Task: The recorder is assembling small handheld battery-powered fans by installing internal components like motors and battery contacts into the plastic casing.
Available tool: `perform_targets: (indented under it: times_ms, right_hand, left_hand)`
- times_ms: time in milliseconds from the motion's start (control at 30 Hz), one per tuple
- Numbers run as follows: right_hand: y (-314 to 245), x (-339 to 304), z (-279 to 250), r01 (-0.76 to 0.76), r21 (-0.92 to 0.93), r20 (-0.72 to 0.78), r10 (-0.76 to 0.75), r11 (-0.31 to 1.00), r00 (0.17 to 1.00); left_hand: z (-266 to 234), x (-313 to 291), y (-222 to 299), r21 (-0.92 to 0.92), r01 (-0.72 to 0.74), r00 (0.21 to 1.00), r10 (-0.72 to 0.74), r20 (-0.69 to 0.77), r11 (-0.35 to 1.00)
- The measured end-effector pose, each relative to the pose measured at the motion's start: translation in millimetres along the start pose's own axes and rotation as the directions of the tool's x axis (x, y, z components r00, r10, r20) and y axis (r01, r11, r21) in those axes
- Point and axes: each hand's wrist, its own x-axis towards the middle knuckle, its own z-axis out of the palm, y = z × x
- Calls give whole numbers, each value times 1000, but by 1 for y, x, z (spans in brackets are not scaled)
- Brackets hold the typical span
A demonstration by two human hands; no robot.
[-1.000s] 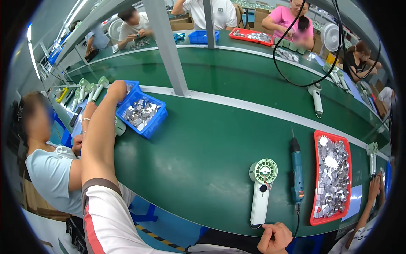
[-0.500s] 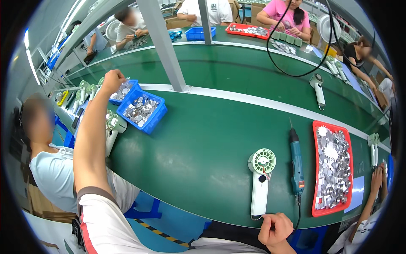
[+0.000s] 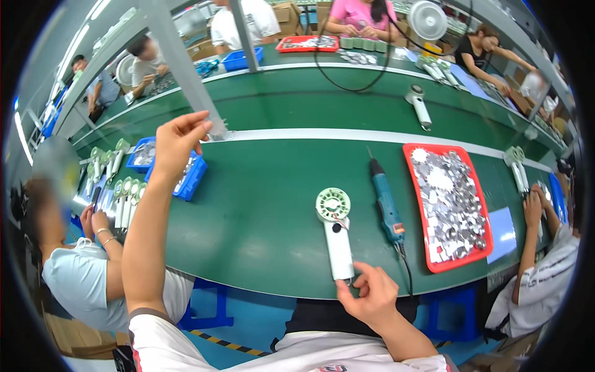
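Observation:
A white handheld fan (image 3: 339, 251) with a pale green round head lies on the green table in front of me, its fan wheel and thin wires exposed. At its lower end, the thumb and forefinger of my right hand (image 3: 374, 294) are bent around the handle's tip. My left hand (image 3: 181, 144) is raised above the blue bin (image 3: 193, 180) of small metal parts. Its thumb and forefinger come together in a pinch; whatever is between them is too small to make out. An electric screwdriver (image 3: 387, 204) lies right of the fan, its bit pointing away from me.
A red tray (image 3: 426, 232) full of shiny metal pieces is right of the screwdriver. Another blue bin (image 3: 141, 162) and several fans (image 3: 127, 201) are at left by a seated co-worker. A metal post (image 3: 186, 68) rises near my left hand. Another fan (image 3: 420, 111) lies beyond the white divider.
My left hand has come away from the far blue bin, rightward and nearer the post. My right hand has moved up around the fan's lower end. The whole view has shifted.

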Motion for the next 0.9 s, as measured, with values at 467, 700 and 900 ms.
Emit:
perform_targets:
  times_ms: [467,700,900]
  right_hand:
    - [-30,18,15,-34,-374,133,90,927,987]
    - [-46,14,7,-32,-411,208,128,911,970]
    - [-48,9,1,-18,-408,213,115,913,970]
  left_hand:
    - [168,-57,-11,-674,29,990,71,121,738]
    - [182,-89,-25,-606,-115,973,213,91,787]
    - [188,-95,-23,-543,-204,936,325,136,815]
